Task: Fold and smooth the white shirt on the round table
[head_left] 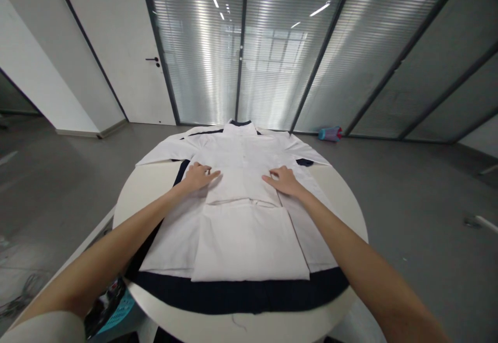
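Observation:
A white long-sleeved garment with a stand collar lies spread out on a round white table, its sleeves out to the sides. Over its middle is a narrower layer of folded white cloth, with a crosswise fold opening slightly near its centre. My left hand touches the left side of this cloth, thumb stretched inward and apart from the fingers. On the opposite side my right hand rests likewise, thumb and fingers apart. Dark navy cloth shows from underneath, along the near edge and at the left.
A blue-and-pink basket-like item lies on the floor by the glass partition. Below the table at the left stands a turquoise basket with dark things in it. Cables lie on the floor at far left.

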A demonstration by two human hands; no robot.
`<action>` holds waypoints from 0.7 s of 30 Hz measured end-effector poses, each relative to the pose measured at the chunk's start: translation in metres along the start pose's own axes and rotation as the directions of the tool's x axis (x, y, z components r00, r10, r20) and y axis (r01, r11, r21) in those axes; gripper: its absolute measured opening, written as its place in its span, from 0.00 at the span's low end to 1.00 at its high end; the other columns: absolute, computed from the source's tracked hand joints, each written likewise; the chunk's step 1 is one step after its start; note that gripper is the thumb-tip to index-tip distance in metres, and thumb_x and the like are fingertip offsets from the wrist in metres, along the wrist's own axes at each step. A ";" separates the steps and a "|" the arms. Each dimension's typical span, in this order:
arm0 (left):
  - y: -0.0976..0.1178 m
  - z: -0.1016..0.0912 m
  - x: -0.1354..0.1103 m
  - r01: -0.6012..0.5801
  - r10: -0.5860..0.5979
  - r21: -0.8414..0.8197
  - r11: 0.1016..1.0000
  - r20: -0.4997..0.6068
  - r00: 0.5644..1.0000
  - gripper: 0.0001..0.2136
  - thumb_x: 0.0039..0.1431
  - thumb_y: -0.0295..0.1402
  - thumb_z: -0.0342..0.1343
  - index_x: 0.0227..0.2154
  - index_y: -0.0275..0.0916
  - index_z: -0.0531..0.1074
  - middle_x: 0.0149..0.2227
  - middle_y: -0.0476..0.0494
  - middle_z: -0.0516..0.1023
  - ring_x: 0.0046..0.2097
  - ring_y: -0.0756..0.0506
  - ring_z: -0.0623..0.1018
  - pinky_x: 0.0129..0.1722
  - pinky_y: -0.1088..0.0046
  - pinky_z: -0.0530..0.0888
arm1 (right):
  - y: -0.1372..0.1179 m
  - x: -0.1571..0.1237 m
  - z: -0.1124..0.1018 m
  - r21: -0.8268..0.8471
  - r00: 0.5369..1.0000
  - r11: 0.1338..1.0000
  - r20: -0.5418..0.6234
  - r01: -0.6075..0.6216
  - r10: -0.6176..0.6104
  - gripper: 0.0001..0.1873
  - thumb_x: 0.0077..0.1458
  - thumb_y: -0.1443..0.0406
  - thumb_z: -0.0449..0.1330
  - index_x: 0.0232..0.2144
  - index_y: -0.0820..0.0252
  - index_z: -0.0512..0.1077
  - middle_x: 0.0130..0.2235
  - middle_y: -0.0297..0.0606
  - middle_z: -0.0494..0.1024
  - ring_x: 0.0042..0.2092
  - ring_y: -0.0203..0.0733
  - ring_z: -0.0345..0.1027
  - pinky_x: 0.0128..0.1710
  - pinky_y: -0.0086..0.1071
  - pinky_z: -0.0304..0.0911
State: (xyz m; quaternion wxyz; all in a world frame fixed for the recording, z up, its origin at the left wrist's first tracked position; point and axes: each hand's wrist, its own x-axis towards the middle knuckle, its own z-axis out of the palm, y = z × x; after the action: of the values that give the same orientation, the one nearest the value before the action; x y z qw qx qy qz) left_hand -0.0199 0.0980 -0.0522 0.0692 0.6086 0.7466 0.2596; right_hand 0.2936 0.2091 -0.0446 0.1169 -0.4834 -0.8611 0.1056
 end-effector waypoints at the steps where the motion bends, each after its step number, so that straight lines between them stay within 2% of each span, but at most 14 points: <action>1: -0.004 -0.002 0.000 0.010 -0.009 -0.029 1.000 0.043 0.999 0.22 0.53 0.52 0.61 0.40 0.37 0.77 0.34 0.40 0.75 0.47 0.35 0.74 0.50 0.55 0.71 | 0.002 0.001 -0.001 0.033 1.000 0.999 0.024 -0.015 0.014 0.30 0.61 0.45 0.58 0.49 0.65 0.77 0.52 0.56 0.74 0.57 0.59 0.66 0.59 0.52 0.58; 4: -0.007 -0.009 -0.008 0.059 -0.023 -0.265 0.962 0.138 0.990 0.31 0.44 0.49 0.68 0.49 0.37 0.72 0.37 0.43 0.74 0.41 0.41 0.75 0.45 0.62 0.73 | 0.003 -0.001 -0.004 0.192 0.994 0.976 0.052 -0.100 0.092 0.32 0.53 0.47 0.66 0.51 0.64 0.73 0.53 0.54 0.74 0.57 0.58 0.66 0.59 0.49 0.58; 6: -0.004 -0.017 -0.016 0.120 -0.006 -0.491 0.863 0.227 0.974 0.38 0.44 0.46 0.69 0.56 0.38 0.64 0.39 0.45 0.74 0.39 0.45 0.76 0.44 0.64 0.74 | 0.002 -0.003 -0.007 0.373 0.990 0.918 0.082 -0.138 0.115 0.35 0.49 0.50 0.70 0.53 0.63 0.70 0.51 0.52 0.76 0.54 0.55 0.69 0.56 0.47 0.63; 8: 0.001 -0.027 -0.024 0.185 0.057 -0.643 0.743 0.337 0.940 0.44 0.45 0.43 0.70 0.63 0.42 0.55 0.43 0.43 0.76 0.40 0.45 0.78 0.45 0.63 0.75 | 0.002 -0.006 -0.007 0.589 0.985 0.790 0.134 -0.167 0.108 0.40 0.46 0.53 0.72 0.57 0.61 0.64 0.49 0.48 0.77 0.50 0.51 0.73 0.50 0.44 0.68; 10: 0.005 -0.035 -0.028 0.221 0.123 -0.707 0.672 0.400 0.908 0.53 0.43 0.39 0.73 0.69 0.47 0.45 0.50 0.37 0.76 0.47 0.40 0.79 0.47 0.60 0.75 | 0.001 -0.007 -0.007 0.759 0.984 0.627 0.158 -0.172 0.079 0.47 0.42 0.55 0.74 0.60 0.59 0.59 0.45 0.43 0.79 0.46 0.48 0.75 0.47 0.42 0.70; 12: 0.009 -0.037 -0.026 0.203 0.115 -0.733 0.649 0.359 0.926 0.62 0.40 0.35 0.75 0.72 0.49 0.36 0.58 0.30 0.71 0.55 0.35 0.76 0.50 0.56 0.74 | -0.001 -0.004 -0.005 0.849 0.990 0.509 0.119 -0.142 0.077 0.52 0.38 0.57 0.75 0.62 0.59 0.57 0.41 0.39 0.80 0.44 0.48 0.76 0.48 0.43 0.69; 14: 0.012 -0.034 -0.018 0.182 0.026 -0.761 0.623 0.252 0.967 0.68 0.37 0.33 0.76 0.72 0.47 0.30 0.61 0.25 0.68 0.59 0.33 0.74 0.53 0.54 0.73 | -0.005 0.005 -0.005 0.901 0.993 0.427 0.026 -0.075 0.119 0.52 0.35 0.57 0.76 0.61 0.61 0.60 0.41 0.40 0.81 0.44 0.48 0.75 0.51 0.44 0.68; 15: 0.014 -0.031 -0.014 0.180 -0.026 -0.786 0.591 0.205 0.979 0.68 0.36 0.33 0.77 0.72 0.45 0.31 0.62 0.24 0.67 0.58 0.33 0.74 0.55 0.53 0.72 | -0.007 0.010 -0.005 0.921 0.990 0.388 -0.028 -0.029 0.140 0.51 0.34 0.57 0.76 0.59 0.62 0.62 0.42 0.42 0.81 0.45 0.48 0.75 0.52 0.44 0.67; 17: 0.019 -0.025 -0.006 0.184 -0.048 -0.841 0.509 0.185 0.981 0.62 0.38 0.36 0.76 0.72 0.37 0.41 0.60 0.23 0.70 0.55 0.34 0.76 0.56 0.53 0.72 | -0.010 0.020 -0.007 0.948 0.978 0.311 -0.122 0.065 0.167 0.47 0.32 0.57 0.76 0.54 0.62 0.67 0.47 0.45 0.80 0.48 0.49 0.75 0.55 0.44 0.67; 19: 0.022 -0.020 -0.005 0.183 0.053 -0.858 0.479 0.237 0.970 0.50 0.42 0.39 0.74 0.67 0.33 0.57 0.56 0.27 0.75 0.54 0.35 0.77 0.56 0.54 0.73 | -0.011 0.023 -0.010 0.956 0.973 0.272 -0.161 0.112 0.166 0.43 0.32 0.54 0.76 0.51 0.60 0.69 0.48 0.45 0.80 0.49 0.49 0.75 0.55 0.43 0.67; 21: 0.022 -0.017 -0.009 0.127 0.171 -0.825 0.551 0.261 0.950 0.44 0.42 0.39 0.74 0.63 0.35 0.64 0.53 0.32 0.77 0.53 0.36 0.78 0.55 0.56 0.74 | -0.008 0.018 -0.013 0.953 0.982 0.292 -0.124 0.079 0.139 0.44 0.34 0.52 0.76 0.53 0.57 0.67 0.46 0.42 0.82 0.48 0.49 0.76 0.54 0.45 0.68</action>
State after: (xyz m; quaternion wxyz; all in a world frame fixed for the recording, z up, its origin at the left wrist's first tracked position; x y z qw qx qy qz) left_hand -0.0052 0.0875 -0.0292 0.4627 0.5448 0.5051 0.4837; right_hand 0.2818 0.2207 -0.0283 0.4577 -0.3425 -0.6051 0.5541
